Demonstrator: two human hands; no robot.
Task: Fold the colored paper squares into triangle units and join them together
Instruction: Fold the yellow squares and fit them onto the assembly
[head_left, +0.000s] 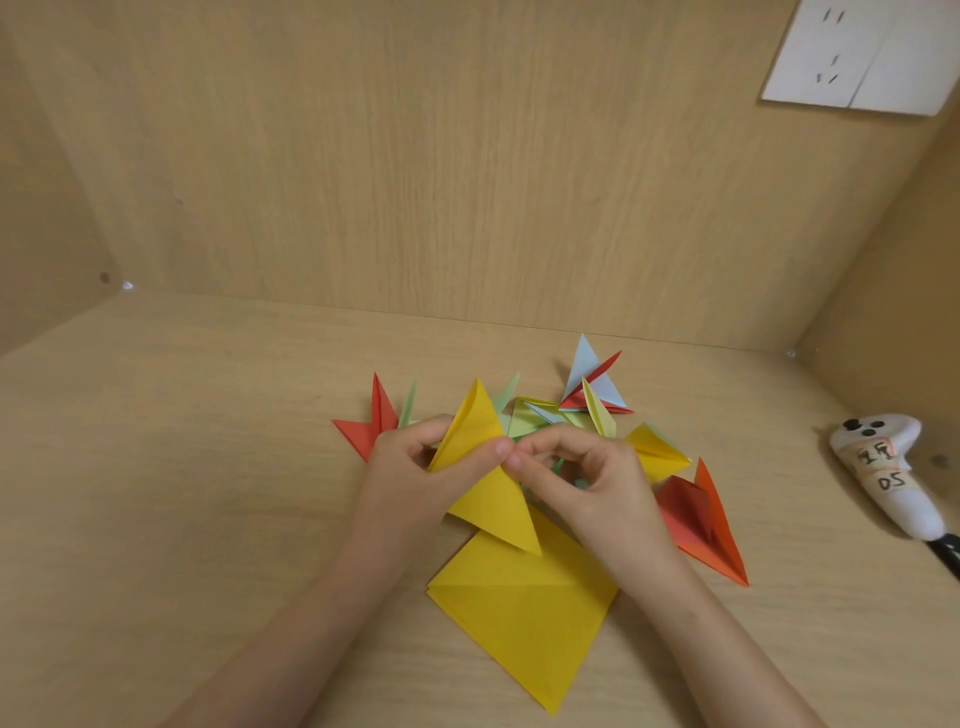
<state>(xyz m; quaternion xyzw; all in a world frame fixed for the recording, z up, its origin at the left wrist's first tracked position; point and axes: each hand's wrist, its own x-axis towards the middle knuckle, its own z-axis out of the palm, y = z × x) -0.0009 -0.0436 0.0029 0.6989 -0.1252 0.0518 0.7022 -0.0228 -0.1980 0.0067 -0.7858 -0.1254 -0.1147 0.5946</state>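
Pinching the yellow unit (493, 501) between them, just above the square (519, 613) on the desk (208, 467), left hand (410, 467) and right hand (597, 483) had tight grips at its fold, best creased sharp and even.

We log two hands, both bare: left hand (410, 470), right hand (602, 480). Left forearm (311, 623) and right forearm (696, 623) are uncovered as far as the bottom edge of the view, bare skin throughout. Wrists narrow. Fingers (545, 439) slim; nails short where we can make them out. Finer skin detail too soft to read.
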